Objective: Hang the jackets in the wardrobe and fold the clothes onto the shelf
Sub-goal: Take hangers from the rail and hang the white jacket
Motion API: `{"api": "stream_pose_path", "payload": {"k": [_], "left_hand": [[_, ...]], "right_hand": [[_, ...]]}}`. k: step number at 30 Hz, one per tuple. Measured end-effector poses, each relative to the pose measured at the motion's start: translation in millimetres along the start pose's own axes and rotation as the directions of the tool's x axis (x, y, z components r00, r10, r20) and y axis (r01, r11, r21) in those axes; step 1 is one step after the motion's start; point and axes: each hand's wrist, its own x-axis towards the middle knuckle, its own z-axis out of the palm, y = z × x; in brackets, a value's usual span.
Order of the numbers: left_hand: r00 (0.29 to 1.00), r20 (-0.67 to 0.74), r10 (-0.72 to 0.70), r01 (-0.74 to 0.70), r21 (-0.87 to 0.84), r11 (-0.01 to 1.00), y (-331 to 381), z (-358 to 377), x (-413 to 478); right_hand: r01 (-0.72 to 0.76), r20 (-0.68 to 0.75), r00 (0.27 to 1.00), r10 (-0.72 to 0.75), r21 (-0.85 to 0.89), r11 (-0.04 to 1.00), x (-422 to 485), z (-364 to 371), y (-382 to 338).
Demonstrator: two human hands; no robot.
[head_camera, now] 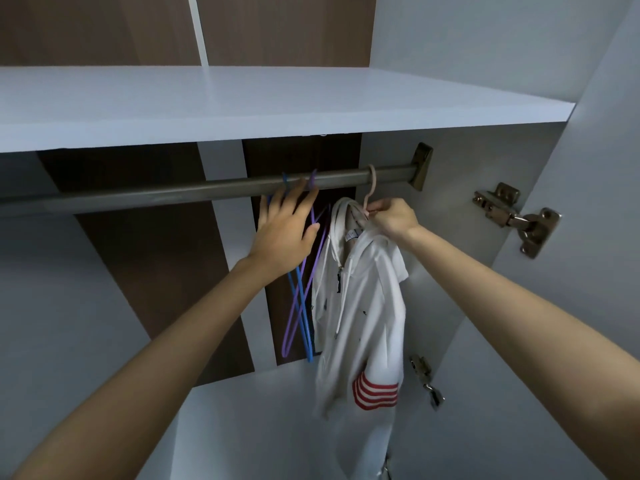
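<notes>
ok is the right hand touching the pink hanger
Touching. The head view shows the right hand pinching the pink hanger at its neck, just below the hook that loops over the rail.

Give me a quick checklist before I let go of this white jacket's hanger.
1. Pink hanger hooked over the rod: ok.
2. White jacket seated evenly on both hanger shoulders: cannot tell.
3. Right hand pinching the hanger's neck: ok.
4. Left hand, open, pressing the empty hangers aside: ok.
</notes>
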Motion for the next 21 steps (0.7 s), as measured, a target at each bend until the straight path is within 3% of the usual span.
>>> {"api": "stream_pose_path", "payload": {"k": [9, 14, 21], "left_hand": [[0.994, -0.005, -0.112, 0.106, -0.3, 0.948, 43.5, -34.6, -51.7], [0.989, 0.065, -0.132, 0.147, -0.346, 0.927, 70.7, -45.0, -90.0], [0.987, 0.155, -0.032, 0.095, -0.418, 0.904, 112.3, -62.9, -152.1]], "right_hand": [[0.194, 0.053, 0.979, -0.196, 0.028, 0.981, -95.3, -31.5, 12.1], [0.182, 0.078, 0.98, -0.185, 0.042, 0.982, -161.3, -48.1, 34.7], [0.088, 0.001, 0.996, -0.088, 0.053, 0.995, -265.6, -59.2, 65.8]]}}
